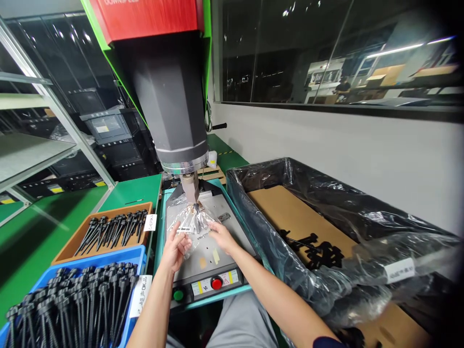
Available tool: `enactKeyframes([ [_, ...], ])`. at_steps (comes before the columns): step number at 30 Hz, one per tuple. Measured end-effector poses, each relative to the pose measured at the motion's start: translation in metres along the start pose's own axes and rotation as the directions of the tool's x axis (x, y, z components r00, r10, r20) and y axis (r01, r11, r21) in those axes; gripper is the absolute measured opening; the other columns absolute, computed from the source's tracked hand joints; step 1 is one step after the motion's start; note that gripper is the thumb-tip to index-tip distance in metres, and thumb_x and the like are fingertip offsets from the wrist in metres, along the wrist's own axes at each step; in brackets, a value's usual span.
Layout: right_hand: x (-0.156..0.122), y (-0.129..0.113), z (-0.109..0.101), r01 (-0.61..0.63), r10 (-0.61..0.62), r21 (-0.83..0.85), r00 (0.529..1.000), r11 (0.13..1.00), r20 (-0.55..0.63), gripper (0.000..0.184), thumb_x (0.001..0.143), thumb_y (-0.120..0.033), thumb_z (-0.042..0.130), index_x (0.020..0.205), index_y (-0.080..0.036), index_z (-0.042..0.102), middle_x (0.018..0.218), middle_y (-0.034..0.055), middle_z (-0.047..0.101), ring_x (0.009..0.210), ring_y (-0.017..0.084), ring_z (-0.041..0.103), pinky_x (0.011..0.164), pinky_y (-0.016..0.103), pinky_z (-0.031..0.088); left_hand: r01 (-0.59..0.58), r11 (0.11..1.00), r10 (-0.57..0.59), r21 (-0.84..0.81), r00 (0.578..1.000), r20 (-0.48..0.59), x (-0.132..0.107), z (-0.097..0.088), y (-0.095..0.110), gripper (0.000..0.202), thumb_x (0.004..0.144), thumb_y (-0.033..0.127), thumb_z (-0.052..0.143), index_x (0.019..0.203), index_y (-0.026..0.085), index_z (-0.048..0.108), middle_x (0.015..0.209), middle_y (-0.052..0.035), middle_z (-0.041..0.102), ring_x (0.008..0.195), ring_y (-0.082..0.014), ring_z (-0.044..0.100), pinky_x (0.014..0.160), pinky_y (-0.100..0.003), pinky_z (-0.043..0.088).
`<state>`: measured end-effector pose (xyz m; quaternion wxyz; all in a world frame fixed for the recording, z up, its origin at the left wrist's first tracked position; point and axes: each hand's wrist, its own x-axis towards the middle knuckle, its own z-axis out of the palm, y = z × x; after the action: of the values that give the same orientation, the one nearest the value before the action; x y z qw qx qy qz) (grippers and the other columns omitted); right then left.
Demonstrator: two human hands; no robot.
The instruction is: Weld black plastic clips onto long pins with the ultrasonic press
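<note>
My left hand point(177, 246) is raised over the left part of the grey metal work plate point(228, 256), palm turned up, fingers apart and nothing in them. On the other side, my right hand point(222, 237) has its fingers close together at the edge of crumpled clear plastic film point(184, 217); whatever they pinch is hidden. The film surrounds a small dark fixture point(197, 220) directly under the metal horn point(190, 186) of the press. A small metal piece point(224, 217) lies on the plate to the right.
Black ribbed cable-tie-like parts fill a blue bin point(141, 256) and an orange tray point(60, 253) at left. At right, a black-lined box point(290, 275) holds cardboard and several black parts. Green point(178, 295) and red point(216, 283) buttons face me. The press head point(170, 96) hangs overhead.
</note>
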<state>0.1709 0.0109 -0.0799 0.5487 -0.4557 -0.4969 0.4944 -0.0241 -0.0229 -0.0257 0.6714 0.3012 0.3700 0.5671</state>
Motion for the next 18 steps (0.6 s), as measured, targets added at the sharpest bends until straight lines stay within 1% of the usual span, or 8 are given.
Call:
enactKeyframes([
  [3,-0.01,0.013,-0.009,-0.066,0.067,0.045,0.997,0.997,-0.032,0.049,0.062,-0.018,0.067,0.111,-0.019,0.07,0.117,0.0101,0.07,0.115,0.03,0.061,0.104,0.049,0.042,0.003,0.999,-0.003,0.04,1.0,-0.005,-0.002,0.0,-0.003,0.07,0.074,0.02,0.076,0.135,0.022,0.043,0.077,0.001,0.064,0.065,-0.0129,0.067,0.064,-0.024,0.056],
  [6,-0.023,0.015,-0.016,-0.094,0.096,0.065,0.995,0.993,-0.036,0.043,0.062,-0.021,0.069,0.105,-0.018,0.072,0.111,0.0102,0.072,0.11,0.03,0.064,0.103,0.05,0.042,-0.001,0.998,0.001,0.071,1.0,-0.01,-0.006,-0.003,-0.006,0.069,0.074,0.024,0.076,0.135,0.021,0.043,0.08,-0.0012,0.066,0.068,-0.0149,0.068,0.063,-0.026,0.055],
  [10,-0.045,0.02,-0.029,-0.107,0.107,0.001,0.99,0.994,-0.091,0.033,0.067,-0.027,0.069,0.098,-0.017,0.072,0.102,0.0109,0.074,0.1,0.029,0.067,0.096,0.049,0.048,0.037,0.986,-0.019,0.16,0.994,-0.109,-0.016,-0.011,-0.011,0.07,0.074,0.029,0.077,0.134,0.018,0.042,0.093,-0.0087,0.069,0.075,-0.0186,0.071,0.068,-0.029,0.056],
  [13,-0.062,0.027,-0.042,-0.084,0.066,-0.096,0.983,0.992,-0.173,0.031,0.072,-0.035,0.067,0.096,-0.016,0.071,0.096,0.0112,0.074,0.091,0.029,0.068,0.088,0.048,0.053,0.089,0.969,-0.045,0.23,0.981,-0.19,-0.026,-0.018,-0.017,0.075,0.072,0.031,0.08,0.134,0.016,0.041,0.105,-0.0149,0.068,0.081,-0.0206,0.072,0.074,-0.032,0.056],
  [15,-0.074,0.031,-0.053,-0.055,0.017,-0.174,0.978,0.983,-0.209,0.031,0.076,-0.038,0.064,0.097,-0.016,0.07,0.095,0.0113,0.073,0.09,0.028,0.068,0.085,0.046,0.054,0.106,0.957,-0.041,0.271,0.971,-0.236,-0.035,-0.024,-0.022,0.078,0.07,0.033,0.081,0.135,0.015,0.042,0.107,-0.0155,0.068,0.083,-0.021,0.071,0.079,-0.034,0.055],
  [16,-0.08,0.032,-0.059,-0.032,-0.019,-0.224,0.975,0.974,-0.222,0.029,0.078,-0.037,0.062,0.098,-0.017,0.07,0.097,0.0115,0.072,0.091,0.027,0.067,0.085,0.045,0.054,0.095,0.952,-0.018,0.29,0.966,-0.257,-0.041,-0.028,-0.026,0.078,0.069,0.035,0.081,0.134,0.015,0.042,0.106,-0.0144,0.068,0.084,-0.0211,0.071,0.082,-0.036,0.055],
  [18,-0.094,0.032,-0.07,0.034,-0.13,-0.357,0.96,0.934,-0.249,0.027,0.082,-0.034,0.056,0.099,-0.017,0.069,0.103,0.0126,0.069,0.094,0.026,0.066,0.084,0.042,0.055,0.03,0.931,0.085,0.363,0.952,-0.294,-0.054,-0.038,-0.035,0.073,0.071,0.039,0.078,0.132,0.015,0.046,0.103,-0.0116,0.068,0.09,-0.0217,0.069,0.09,-0.038,0.052],
])
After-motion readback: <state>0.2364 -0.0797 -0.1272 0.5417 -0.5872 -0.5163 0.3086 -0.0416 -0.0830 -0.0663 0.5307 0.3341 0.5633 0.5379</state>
